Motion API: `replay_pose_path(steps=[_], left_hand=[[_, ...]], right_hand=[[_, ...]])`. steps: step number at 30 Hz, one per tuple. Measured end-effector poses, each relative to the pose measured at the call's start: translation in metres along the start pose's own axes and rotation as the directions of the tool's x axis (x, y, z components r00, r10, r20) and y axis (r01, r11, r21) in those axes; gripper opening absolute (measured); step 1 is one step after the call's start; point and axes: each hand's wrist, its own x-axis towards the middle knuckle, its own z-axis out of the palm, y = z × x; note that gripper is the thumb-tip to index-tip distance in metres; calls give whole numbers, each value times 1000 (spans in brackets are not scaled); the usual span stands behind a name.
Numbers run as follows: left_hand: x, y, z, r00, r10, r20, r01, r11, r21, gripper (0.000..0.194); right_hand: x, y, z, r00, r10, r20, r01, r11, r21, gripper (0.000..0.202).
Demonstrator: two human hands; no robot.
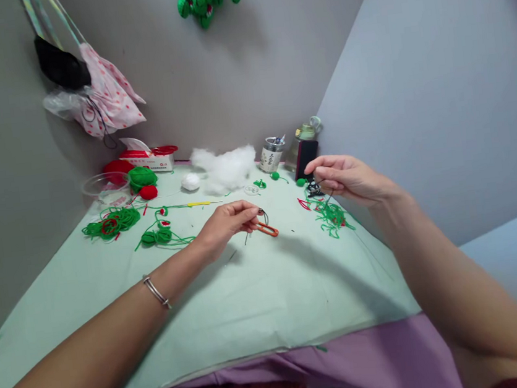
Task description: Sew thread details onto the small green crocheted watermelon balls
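Observation:
Over the middle of the table, my left hand [236, 218] is closed in a pinch on an orange, ring-like tool [268, 228] with a long slot. A thin dark cord [265, 216] loops out by its fingertips. My right hand [343, 178] is raised at the right, thumb and fingers pressed together, with a thin dark strand [330, 196] hanging below the fingers. Tangled green yarn [333, 216] lies on the table beneath it. Whether one strand joins both hands is too fine to tell.
On the pale table cover [270, 298] are green yarn pieces [124, 220] and a yellow-handled hook [198, 204] at left. White stuffing [227, 167], a tissue box [154, 161], a pen can [272, 154] and a phone [305, 159] stand or lie at the back.

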Motion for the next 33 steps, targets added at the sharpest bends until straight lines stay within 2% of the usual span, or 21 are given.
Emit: replay_pose_path(steps=[3, 7, 9, 11, 13, 17, 19, 21, 24, 27, 28, 31, 32, 33], left_hand=[[-1, 1, 0, 1000, -11, -24, 10, 999, -34, 18], [-2, -1, 10, 1000, 14, 1, -13, 991, -133, 17], [-2, 0, 12, 1000, 23, 11, -20, 978, -208, 17], [-3, 2, 8, 1000, 13, -20, -18, 957, -291, 16], [-3, 5, -2, 995, -16, -94, -20, 929, -369, 14], [-5, 9, -30, 964, -36, -262, -98, 871, -482, 6], [-6, 8, -41, 946, -14, -324, -153, 861, -485, 5], [-7, 6, -45, 940, -9, -342, -154, 882, -446, 6], [-10, 1, -37, 960, 2, -281, -96, 942, -321, 11], [-13, -2, -19, 992, 2, -129, -15, 995, -101, 25], [-14, -3, -12, 999, 1, -43, -3, 999, -44, 32], [-14, -10, 5, 985, -53, 167, 51, 999, 18, 56], [-14, -14, 8, 974, -66, 217, 64, 998, 19, 55], [-13, -17, 10, 963, -81, 257, 79, 997, 19, 46]], right_hand=[[0, 6, 18, 996, 62, 59, -58, 996, -73, 30], [1, 20, 68, 968, 140, 210, -98, 975, -198, 40], [1, 31, 91, 941, 158, 298, -95, 972, -216, 35], [0, 42, 103, 942, 141, 305, -79, 975, -207, 34], [-2, 50, 101, 962, 112, 250, -68, 982, -179, 36], [-10, 56, 76, 981, 117, 155, -93, 983, -157, 36], [-14, 55, 65, 979, 140, 151, -115, 980, -161, 36], [-16, 53, 60, 976, 157, 152, -134, 979, -153, 36], [-17, 48, 60, 970, 167, 178, -144, 980, -139, 34], [-15, 42, 66, 956, 159, 246, -137, 985, -104, 33], [-15, 41, 68, 951, 155, 267, -136, 987, -86, 33], [-14, 37, 73, 939, 138, 315, -135, 990, -32, 33], [-15, 35, 74, 937, 134, 322, -133, 991, -24, 33], [-15, 34, 73, 938, 132, 321, -130, 991, -26, 33]])
